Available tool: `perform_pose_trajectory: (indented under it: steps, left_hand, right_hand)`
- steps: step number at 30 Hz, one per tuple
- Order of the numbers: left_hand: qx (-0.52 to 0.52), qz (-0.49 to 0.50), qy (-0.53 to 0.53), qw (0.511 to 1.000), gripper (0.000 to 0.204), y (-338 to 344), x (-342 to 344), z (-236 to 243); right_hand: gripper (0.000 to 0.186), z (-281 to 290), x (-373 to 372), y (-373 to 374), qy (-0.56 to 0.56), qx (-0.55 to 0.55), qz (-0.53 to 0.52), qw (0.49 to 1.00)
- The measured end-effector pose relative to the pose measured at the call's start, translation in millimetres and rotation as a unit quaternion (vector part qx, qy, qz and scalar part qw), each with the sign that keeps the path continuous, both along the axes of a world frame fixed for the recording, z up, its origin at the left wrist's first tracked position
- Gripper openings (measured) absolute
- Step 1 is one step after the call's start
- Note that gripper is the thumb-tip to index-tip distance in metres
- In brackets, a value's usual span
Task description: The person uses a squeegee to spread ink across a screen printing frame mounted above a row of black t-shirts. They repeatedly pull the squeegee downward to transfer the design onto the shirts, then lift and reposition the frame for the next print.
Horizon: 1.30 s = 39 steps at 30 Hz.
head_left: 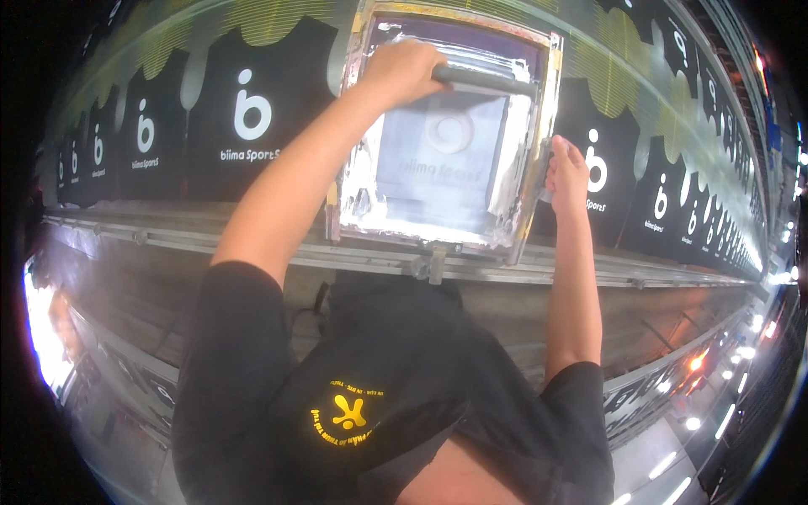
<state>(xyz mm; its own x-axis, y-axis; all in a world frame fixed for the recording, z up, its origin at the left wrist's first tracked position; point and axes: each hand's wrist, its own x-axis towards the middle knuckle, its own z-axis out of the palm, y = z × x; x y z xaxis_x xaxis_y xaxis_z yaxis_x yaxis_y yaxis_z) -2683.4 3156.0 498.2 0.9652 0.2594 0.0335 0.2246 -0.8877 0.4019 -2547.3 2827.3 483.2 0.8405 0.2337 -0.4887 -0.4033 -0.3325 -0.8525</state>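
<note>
A screen printing frame (554, 93) lies on the long printing table in front of me, its edges smeared with white ink. The mesh (433, 198) is pale, and a round mark with lettering shows through it. Near the far end of the mesh, my left hand (404, 71) is closed round the left part of a squeegee (488, 81), which lies crosswise over the screen. White ink streaks show beside the squeegee. My right hand (569, 172) is closed at the frame's right side, against a pale grip-like piece (545, 168) there; the fingers partly hide it.
Dark vest-shaped fabric panels (252, 80) with white prints line the table on both sides of the frame. A metal rail (168, 236) follows the near table edge, with a bracket (437, 263) below the frame. Another row of panels (143, 383) shows at lower left.
</note>
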Motion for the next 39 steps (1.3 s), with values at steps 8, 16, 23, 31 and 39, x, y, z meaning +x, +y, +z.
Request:
perform_pose_trajectory:
  steps: [8,16,23,31,39]
  left_hand:
    - [0.009,-0.011,-0.106,0.994,0.057,-157,-208,-27]
    - [-0.039,-0.014,-0.054,0.998,0.056,-107,-266,4]
    - [-0.067,0.016,0.059,0.996,0.044,36,-345,15]
    - [-0.028,-0.035,0.064,0.997,0.044,156,-429,11]
    - [-0.002,-0.026,0.094,0.995,0.037,279,-285,27]
  right_hand:
    - [0.041,13,-2,4,-0.018,0.053,-0.001,0.998]
    - [0.034,19,-60,59,-0.159,0.081,-0.043,0.983]
    - [0.024,-41,-178,188,-0.118,0.145,-0.039,0.982]
    - [0.031,-45,-273,299,-0.131,0.037,-0.019,0.991]
    - [0.029,-55,-278,301,-0.14,-0.016,-0.02,0.99]
